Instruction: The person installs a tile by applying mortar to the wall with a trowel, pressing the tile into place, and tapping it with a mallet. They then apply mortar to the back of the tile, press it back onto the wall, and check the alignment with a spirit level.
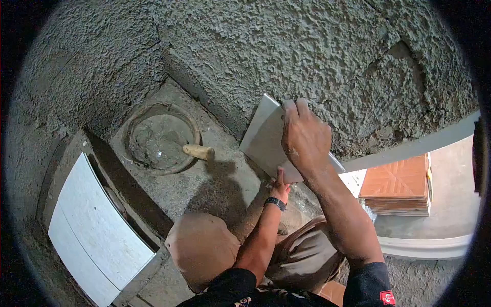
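Observation:
A pale grey tile (262,137) stands tilted close to the rough mortar-coated wall (230,56). My right hand (307,134) has its fingers curled over the tile's upper edge. From below, my left hand (279,188), with a dark watch on the wrist, grips the lower edge, one finger lying up along the face. The fingers behind the tile are hidden. Left of the tile, a round basin (196,125) holds wet grey mortar (156,138). A tool with a wooden handle (198,152) rests in it; its head is buried in the mortar.
White tiles (97,230) lie on a ledge at the lower left. Several patterned orange-brown tiles (396,179) are stacked on the floor at the right, beyond a pale edge strip (429,143). My knee (202,248) is bent beside the basin.

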A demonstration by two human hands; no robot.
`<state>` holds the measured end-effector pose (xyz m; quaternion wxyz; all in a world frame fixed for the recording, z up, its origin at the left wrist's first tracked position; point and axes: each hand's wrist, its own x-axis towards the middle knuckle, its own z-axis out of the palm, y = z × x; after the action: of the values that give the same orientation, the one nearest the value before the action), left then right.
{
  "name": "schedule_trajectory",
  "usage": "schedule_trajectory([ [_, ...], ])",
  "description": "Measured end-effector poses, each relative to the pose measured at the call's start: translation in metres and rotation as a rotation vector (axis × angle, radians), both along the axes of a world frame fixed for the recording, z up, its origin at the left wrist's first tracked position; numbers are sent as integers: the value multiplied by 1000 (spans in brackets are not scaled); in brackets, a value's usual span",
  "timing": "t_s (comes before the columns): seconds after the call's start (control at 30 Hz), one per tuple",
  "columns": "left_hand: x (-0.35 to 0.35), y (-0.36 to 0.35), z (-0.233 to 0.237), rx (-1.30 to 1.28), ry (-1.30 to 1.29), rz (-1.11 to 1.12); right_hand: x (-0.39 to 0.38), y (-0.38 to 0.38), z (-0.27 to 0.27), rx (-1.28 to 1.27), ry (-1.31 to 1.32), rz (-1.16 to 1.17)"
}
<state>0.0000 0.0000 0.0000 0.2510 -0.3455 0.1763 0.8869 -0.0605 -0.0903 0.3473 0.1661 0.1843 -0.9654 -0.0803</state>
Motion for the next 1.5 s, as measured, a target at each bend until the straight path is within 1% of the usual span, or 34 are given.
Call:
schedule_trajectory([
  [0.07,4,0,18,-81,6,26,3,3,3,-17,93,54],
  [0.1,13,-20,16,-119,-25,14,3,3,-6,-56,63,42],
  [0.17,10,-21,34,-149,83,-32,2,9,-3,-123,25,47],
  [0.27,6,-12,18,-158,72,-34,1,10,1,-116,0,28],
  [0.3,5,-8,0,-161,69,-39,2,10,2,-119,-2,23],
  [0.33,3,-1,-24,-154,128,-64,2,10,3,-117,4,24],
  [0.37,2,3,-38,-145,186,-89,2,11,4,-115,9,24],
  [0.4,3,7,-41,-148,182,-96,5,12,6,-119,5,17],
  [0.47,1,13,-46,-214,86,-52,13,12,13,-10,51,-2],
  [0.6,1,2,-28,-224,55,-59,21,14,16,42,7,-45],
  [0.67,1,-8,-11,-208,116,-2,23,11,13,115,-11,-93],
  [0.7,1,-11,-4,-199,148,22,23,13,13,115,-6,-98],
  [0.77,0,-14,9,-176,208,76,22,17,11,2,-74,-96],
  [0.8,0,-11,4,-175,207,75,21,20,11,4,-75,-97],
  [0.9,1,-9,-6,-135,217,84,21,25,10,-5,-65,-46],
  [0.97,0,-9,-6,-154,212,72,23,26,11,18,26,-6],
  [1.07,2,-6,-21,-141,199,75,23,28,10,-43,-8,-3],
  [1.1,3,-6,-20,-139,201,60,26,28,14,-42,-6,-17],
  [1.17,4,-9,-9,-191,205,33,40,26,24,-74,-95,15],
  [1.23,5,-14,4,-234,239,-6,45,37,-17,-502,-407,165],
  [1.3,6,-22,22,-292,278,-33,76,-2,10,-263,-257,164],
  [1.37,7,-33,36,-368,303,-48,101,-9,14,-196,-154,305],
  [1.4,6,-39,38,-409,316,-47,108,-12,13,-206,-138,286],
  [1.43,1,-48,31,-417,330,-64,112,-15,12,-273,-233,367],
  [1.47,-5,-58,20,-223,321,-100,116,-15,12,-339,-329,451],
  [1.5,-9,-64,3,-31,305,-137,119,-12,10,-353,-317,438],
])
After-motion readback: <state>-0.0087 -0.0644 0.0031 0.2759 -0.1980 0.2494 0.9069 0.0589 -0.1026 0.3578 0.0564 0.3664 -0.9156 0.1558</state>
